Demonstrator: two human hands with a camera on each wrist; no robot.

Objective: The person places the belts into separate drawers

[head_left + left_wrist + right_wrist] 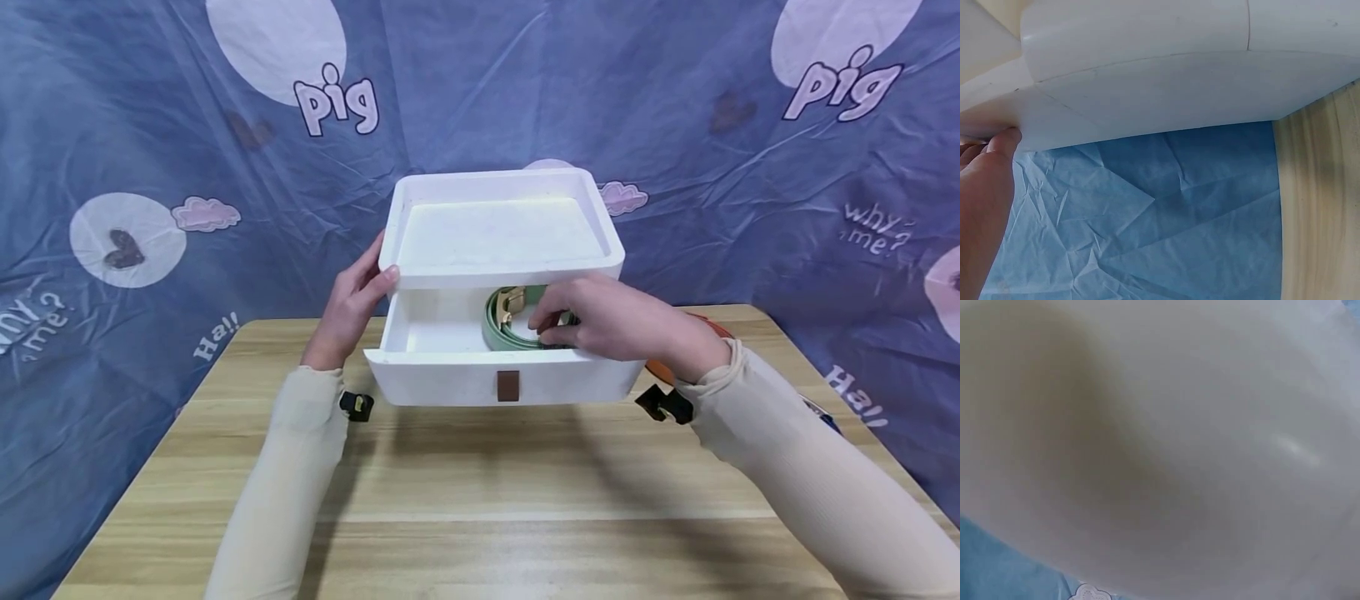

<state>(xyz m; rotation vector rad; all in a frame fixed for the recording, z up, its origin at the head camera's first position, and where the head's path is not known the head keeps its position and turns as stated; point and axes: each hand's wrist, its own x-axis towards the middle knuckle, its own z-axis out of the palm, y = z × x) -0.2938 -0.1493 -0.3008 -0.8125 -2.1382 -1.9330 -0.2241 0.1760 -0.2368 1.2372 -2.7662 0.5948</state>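
Note:
A white drawer box with a shallow tray-like top is in the middle of the head view. Its drawer is pulled out toward me and has a brown tab on its front. Inside lies a coiled green belt with a gold buckle. My left hand grips the box's left side, thumb over the top rim; the left wrist view shows this hand against the white side. My right hand reaches into the drawer, fingers curled at the coil's right side, hiding that part. Blurred white surface fills most of the right wrist view.
Behind my right wrist, an orange-red item shows partly on the wooden table. A small dark item lies farther right, mostly behind the sleeve. A blue printed cloth hangs behind the table.

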